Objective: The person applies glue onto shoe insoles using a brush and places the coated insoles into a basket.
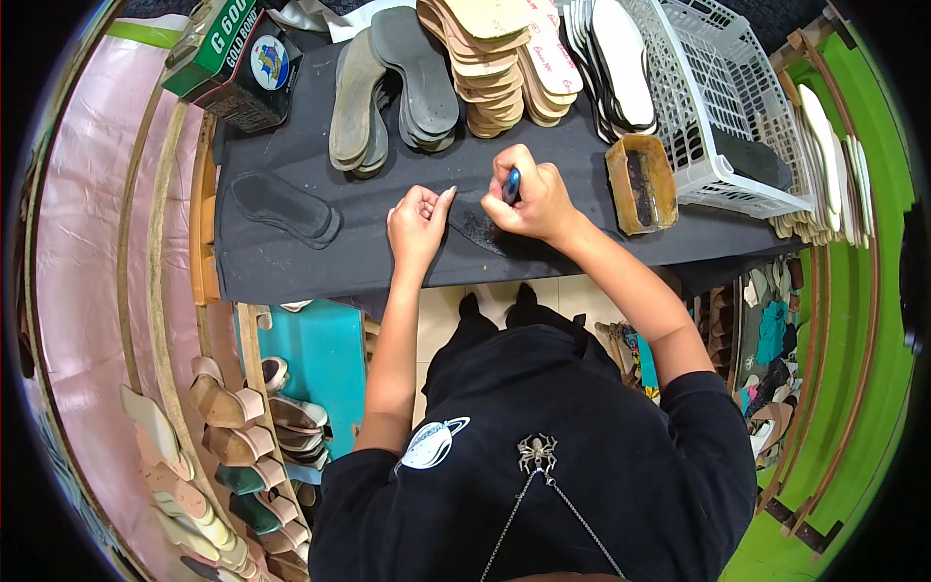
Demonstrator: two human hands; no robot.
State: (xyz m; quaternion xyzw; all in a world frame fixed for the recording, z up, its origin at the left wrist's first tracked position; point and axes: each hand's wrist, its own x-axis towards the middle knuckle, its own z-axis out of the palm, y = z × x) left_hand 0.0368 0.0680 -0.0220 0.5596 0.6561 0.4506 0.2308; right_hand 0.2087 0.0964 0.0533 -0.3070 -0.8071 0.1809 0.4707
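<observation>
Rounded blue handle [512,186] gripped in R hand [533,199]; L hand [418,227] curled narrow, hold can't be told; blk piece [476,231] speckled.

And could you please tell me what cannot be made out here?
In the head view:
Working end of the blue-handled tool: hidden by the right hand.
Part of the black insole: masked by that hand.
What the left hand pinches, if anything: too small.
Ends of the silver chain: cut off by the lower edge.

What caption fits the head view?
Right hand gripping a blue-handled tool beside left hand; grey insoles stacked on black cloth.
</observation>
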